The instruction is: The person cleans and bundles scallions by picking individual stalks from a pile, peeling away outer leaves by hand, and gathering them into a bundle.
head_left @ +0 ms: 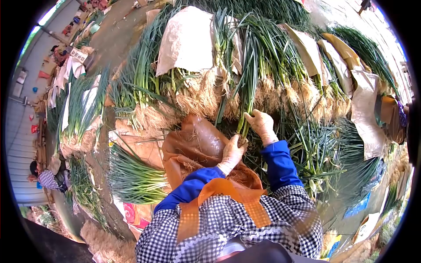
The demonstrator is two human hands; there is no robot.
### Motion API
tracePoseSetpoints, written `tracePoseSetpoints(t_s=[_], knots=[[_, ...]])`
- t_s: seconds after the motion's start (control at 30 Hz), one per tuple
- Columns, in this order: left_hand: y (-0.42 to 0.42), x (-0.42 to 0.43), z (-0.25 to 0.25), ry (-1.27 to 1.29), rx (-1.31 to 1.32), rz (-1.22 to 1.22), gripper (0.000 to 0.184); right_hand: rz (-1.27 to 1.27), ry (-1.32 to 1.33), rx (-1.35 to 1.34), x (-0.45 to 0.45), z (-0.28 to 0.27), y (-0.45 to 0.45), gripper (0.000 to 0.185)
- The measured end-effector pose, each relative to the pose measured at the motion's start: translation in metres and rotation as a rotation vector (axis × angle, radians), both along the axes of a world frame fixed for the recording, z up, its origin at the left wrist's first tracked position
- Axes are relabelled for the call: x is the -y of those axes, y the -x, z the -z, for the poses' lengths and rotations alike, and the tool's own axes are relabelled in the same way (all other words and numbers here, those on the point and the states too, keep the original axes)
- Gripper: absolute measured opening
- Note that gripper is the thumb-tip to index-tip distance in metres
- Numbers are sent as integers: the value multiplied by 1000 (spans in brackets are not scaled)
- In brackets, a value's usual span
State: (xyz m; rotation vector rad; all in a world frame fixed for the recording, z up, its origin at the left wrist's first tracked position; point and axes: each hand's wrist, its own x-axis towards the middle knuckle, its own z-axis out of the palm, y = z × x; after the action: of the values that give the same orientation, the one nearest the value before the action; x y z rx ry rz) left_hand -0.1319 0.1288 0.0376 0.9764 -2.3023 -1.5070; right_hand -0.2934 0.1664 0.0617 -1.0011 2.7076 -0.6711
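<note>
checkered smock point(219, 215) with orange straps point(188, 221) is nearest the camera; beyond it, an orange plastic sheet point(199, 138) is draped in front of the body. left hand point(232, 155) is closed around the root end of green onions point(250, 87), above the sheet's right edge; leaves point away toward the root-fringed bundles point(197, 96). right hand point(262, 125) is curled, thumb and forefinger at the pale stems; whether they pinch a leaf cannot be told. caution: a hard sideways pull may snap a stem or split a sound leaf; a slack left grip may let the stems slip. leaf tips overlap the bundles and may snag if drawn back quickly. the roots are mostly hidden by the left hand; the stem count is indistinct, and the floor point(112, 33) is cut off by the dark lens border.
</note>
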Motion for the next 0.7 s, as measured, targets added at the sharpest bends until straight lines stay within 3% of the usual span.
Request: tracePoseSetpoints(t_s=[0.03,0.07,0.1,0.13,0.17,0.2,0.27,0.3,0.33,0.4,0.43,0.47,0.53,0.57,0.63,0.7], knots=[[0,0,6,-10,1,-1,32,37,82,101,0,-1,-4,39],[0,3,11,-20,2,-3,32,49,312,337,-6,27,-1,33],[-1,7,28,-21,3,-4,32,70,493,664,-17,7,-7,31],[-1,11,52,-250,-96,-18,25,92,669,992,-28,-17,-12,29],[-1,12,65,-478,-193,-32,18,164,821,1009,-32,-15,-11,29],[-3,16,54,-844,-259,-59,16,213,808,988,-36,3,1,28],[-3,24,13,-1218,-319,-87,21,280,589,853,-20,5,-3,32],[-4,27,17,-1326,-353,-70,26,194,552,915,-10,56,0,34],[-5,33,20,-1444,-333,-71,27,65,833,1248,10,127,-1,29],[-15,51,12,-1607,-316,75,28,58,714,1253,24,118,-8,21],[-19,58,-18,-1513,-420,120,30,106,684,1193,21,89,-11,17],[-21,68,-7,-1408,-605,-20,34,125,674,1117,15,73,-10,22],[-35,91,-39,-1524,-911,-21,39,54,673,1177,-13,60,4,30],[-37,97,-42,-1389,-825,13,40,56,649,1154,-23,40,2,34],[-31,88,-49,-1380,-591,-29,39,34,719,1198,-33,27,-4,34],[-19,50,-15,-1413,-372,-126,33,33,779,1227,-25,21,-15,35]])
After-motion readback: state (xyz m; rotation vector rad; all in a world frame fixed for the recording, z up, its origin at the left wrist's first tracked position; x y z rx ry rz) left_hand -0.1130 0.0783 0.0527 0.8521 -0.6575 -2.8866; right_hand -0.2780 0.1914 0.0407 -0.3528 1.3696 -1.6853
